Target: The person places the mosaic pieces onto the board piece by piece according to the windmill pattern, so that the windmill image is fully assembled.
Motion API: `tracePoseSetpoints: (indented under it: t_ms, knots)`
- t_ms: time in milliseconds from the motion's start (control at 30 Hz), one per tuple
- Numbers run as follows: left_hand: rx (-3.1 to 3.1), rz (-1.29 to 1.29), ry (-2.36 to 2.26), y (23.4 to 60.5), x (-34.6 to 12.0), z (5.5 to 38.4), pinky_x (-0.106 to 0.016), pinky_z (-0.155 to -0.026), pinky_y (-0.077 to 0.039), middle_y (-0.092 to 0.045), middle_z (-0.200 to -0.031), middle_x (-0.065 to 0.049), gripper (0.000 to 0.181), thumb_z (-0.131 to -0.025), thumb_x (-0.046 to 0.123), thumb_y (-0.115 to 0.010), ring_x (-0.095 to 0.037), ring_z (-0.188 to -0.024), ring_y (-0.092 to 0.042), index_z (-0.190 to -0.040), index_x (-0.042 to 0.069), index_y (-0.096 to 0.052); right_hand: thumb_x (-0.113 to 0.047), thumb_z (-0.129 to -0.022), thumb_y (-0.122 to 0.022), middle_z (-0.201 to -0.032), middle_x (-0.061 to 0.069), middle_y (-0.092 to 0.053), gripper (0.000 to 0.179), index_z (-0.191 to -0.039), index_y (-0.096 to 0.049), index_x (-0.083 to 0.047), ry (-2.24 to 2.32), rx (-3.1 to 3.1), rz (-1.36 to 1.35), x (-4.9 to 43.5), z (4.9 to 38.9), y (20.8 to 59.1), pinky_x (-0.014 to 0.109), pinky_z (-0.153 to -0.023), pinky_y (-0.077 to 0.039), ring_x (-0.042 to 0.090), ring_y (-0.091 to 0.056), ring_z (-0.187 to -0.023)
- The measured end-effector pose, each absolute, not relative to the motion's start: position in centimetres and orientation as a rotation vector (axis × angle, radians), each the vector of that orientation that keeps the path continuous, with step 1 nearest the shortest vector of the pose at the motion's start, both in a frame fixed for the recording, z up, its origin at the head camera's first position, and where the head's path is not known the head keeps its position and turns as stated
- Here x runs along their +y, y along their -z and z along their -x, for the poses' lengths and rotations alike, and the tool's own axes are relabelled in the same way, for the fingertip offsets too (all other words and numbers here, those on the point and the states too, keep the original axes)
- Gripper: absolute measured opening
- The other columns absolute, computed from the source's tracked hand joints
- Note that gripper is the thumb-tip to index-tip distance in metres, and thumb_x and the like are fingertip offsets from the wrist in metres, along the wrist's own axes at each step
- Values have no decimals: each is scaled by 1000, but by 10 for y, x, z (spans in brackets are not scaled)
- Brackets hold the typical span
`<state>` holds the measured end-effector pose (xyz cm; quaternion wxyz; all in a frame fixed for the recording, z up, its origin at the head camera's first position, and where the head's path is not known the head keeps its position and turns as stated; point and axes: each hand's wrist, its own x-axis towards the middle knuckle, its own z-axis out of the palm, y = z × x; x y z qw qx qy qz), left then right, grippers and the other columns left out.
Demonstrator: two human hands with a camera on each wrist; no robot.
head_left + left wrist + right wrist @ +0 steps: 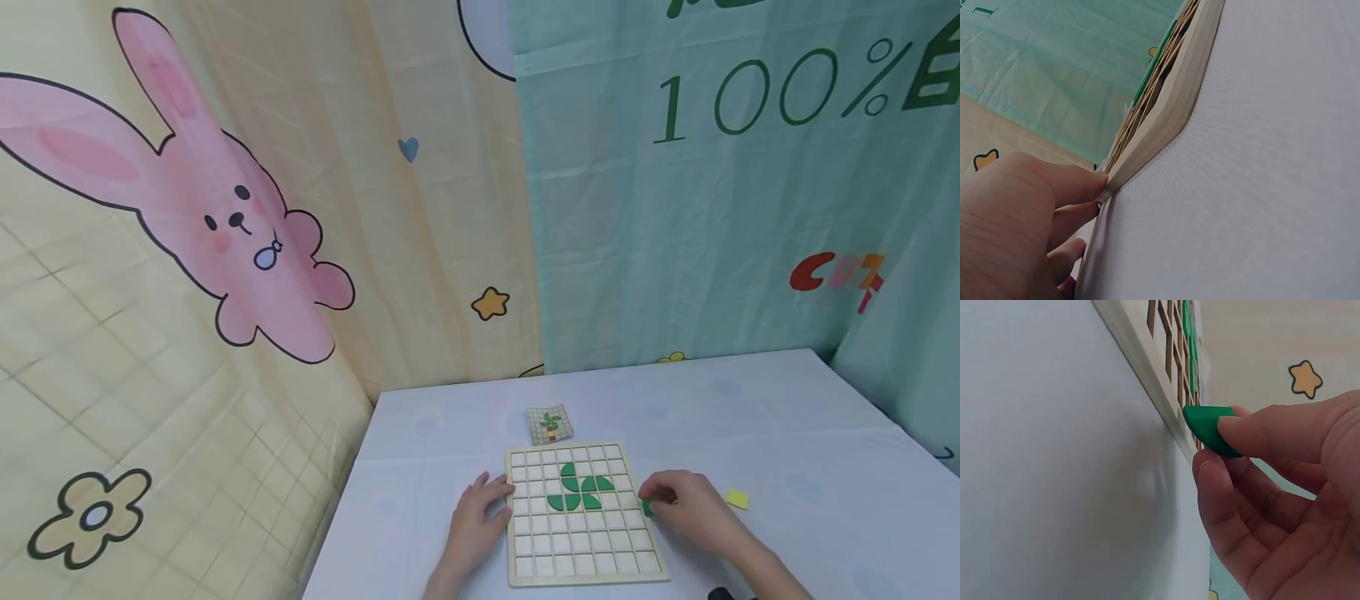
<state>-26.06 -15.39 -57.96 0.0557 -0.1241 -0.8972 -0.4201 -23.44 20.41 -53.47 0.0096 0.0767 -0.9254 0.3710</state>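
A square wooden grid board [542, 525] with white cells lies on the table. Several green quarter-round pieces [568, 485] sit in its upper middle cells. My left hand [474, 518] rests at the board's left edge; in the left wrist view its thumb and fingertips touch the wooden rim [1179, 94]. Beside the board's right edge, my right hand [686, 504] pinches a green quarter-round piece [1209, 425] between thumb and fingers. That piece is held close to the rim; whether it touches cannot be told.
A small pattern card [550, 423] with a green, yellow and brown figure lies beyond the board. To the right of my right hand is a yellow square piece [738, 498]. Printed curtains [442, 217] hang behind and left of the white-covered table [420, 450].
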Motion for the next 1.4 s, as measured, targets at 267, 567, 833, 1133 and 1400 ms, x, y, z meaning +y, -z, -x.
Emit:
tracePoseSetpoints:
  t_ms: [267, 567, 833, 1133, 1400]
  knots:
    - [-2718, 391, 1286, 580, -155, 261, -63, -121, -14, -58, -143, 6, 33, -91, 15, -70, -32, -147, -32, -124, 24, -70, 2, -84, -75, -91, -8, -68, 20, -91, -74, -16, -1253, -2851, -369, 190, 236, 536, 25, -67, -55, 11, -60, -81]
    - [-2714, 418, 1271, 581, -156, 260, -64, -120, -15, -59, -142, 2, 33, -91, 16, -70, -37, -146, -34, -123, 22, -71, 0, -85, -74, -93, -7, -67, 18, -92, -76, -17, -1284, -2865, -422, 174, 239, 536, 26, -66, -53, 12, -57, -79]
    - [-2737, 381, 1246, 582, -155, 262, -63, -120, -14, -58, -143, 5, 33, -91, 17, -69, -33, -147, -32, -124, 23, -70, -1, -86, -75, -87, -7, -67, 16, -91, -73, -17, -1354, -2870, -492, 163, 240, 535, 25, -64, -52, 11, -58, -76]
    - [-2750, 381, 1254, 582, -156, 263, -63, -121, -14, -58, -143, 4, 34, -91, 17, -70, -33, -147, -32, -125, 23, -70, -3, -86, -76, -85, -8, -67, 15, -90, -73, -17, -1355, -2830, -517, 150, 243, 537, 25, -62, -53, 8, -60, -74]
    - [-2739, 379, 1272, 581, -156, 263, -61, -121, -14, -58, -143, 5, 34, -91, 16, -70, -31, -147, -32, -124, 24, -70, -7, -85, -79, -84, -9, -66, 13, -89, -73, -18, -1403, -2829, -506, 142, 245, 542, 27, -61, -53, 10, -60, -74]
